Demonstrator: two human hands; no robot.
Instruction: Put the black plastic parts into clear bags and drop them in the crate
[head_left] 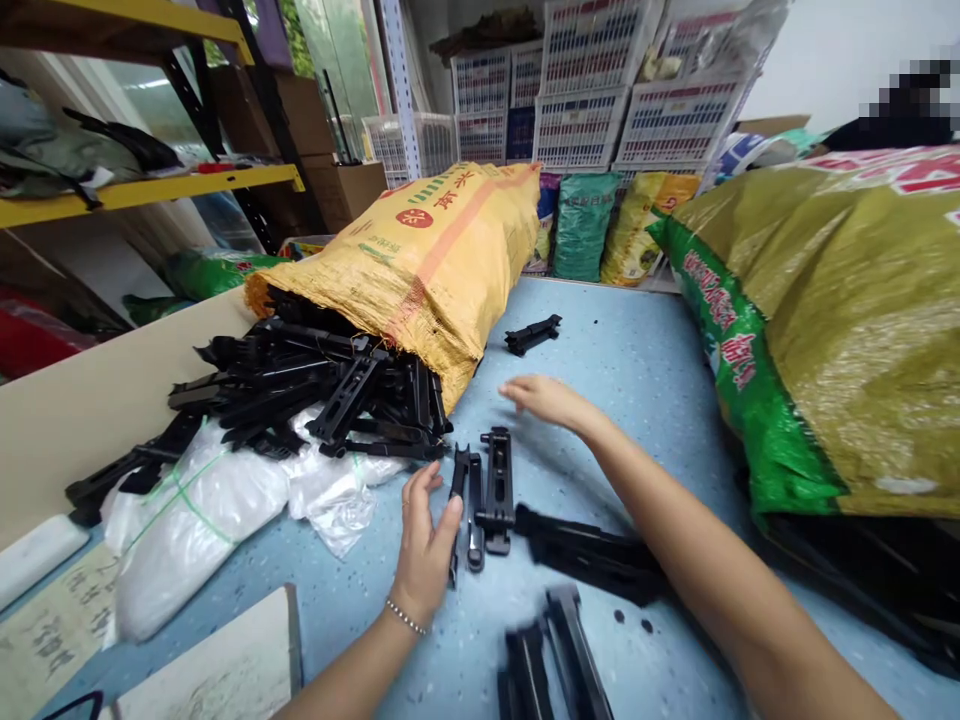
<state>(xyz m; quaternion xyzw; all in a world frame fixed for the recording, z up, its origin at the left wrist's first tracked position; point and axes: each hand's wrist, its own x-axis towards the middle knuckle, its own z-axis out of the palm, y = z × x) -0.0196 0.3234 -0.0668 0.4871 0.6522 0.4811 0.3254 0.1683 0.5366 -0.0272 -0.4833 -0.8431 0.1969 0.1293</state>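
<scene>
My left hand [426, 545], wearing a beaded bracelet, is beside a small group of slim black plastic parts. Its thumb lies against or just over the leftmost part [459, 480], with thumb and fingers apart. Two more, a narrow black part [475, 510] and a slotted black part [499, 490], lie side by side to its right. Above the table, past the far end of these parts, my right hand [551, 400] reaches leftward with fingers stretched and nothing visible in them. A single black part [533, 335] lies farther back. Under my right forearm is a darker black piece [589, 550].
An orange woven sack [442, 260] spills a heap of black parts [322, 385] at left. White plastic bundles [202, 520] lie before it. A green-and-gold sack [847, 330] stands at right. More black parts [551, 650] lie nearest me. White crates [585, 50] are stacked behind.
</scene>
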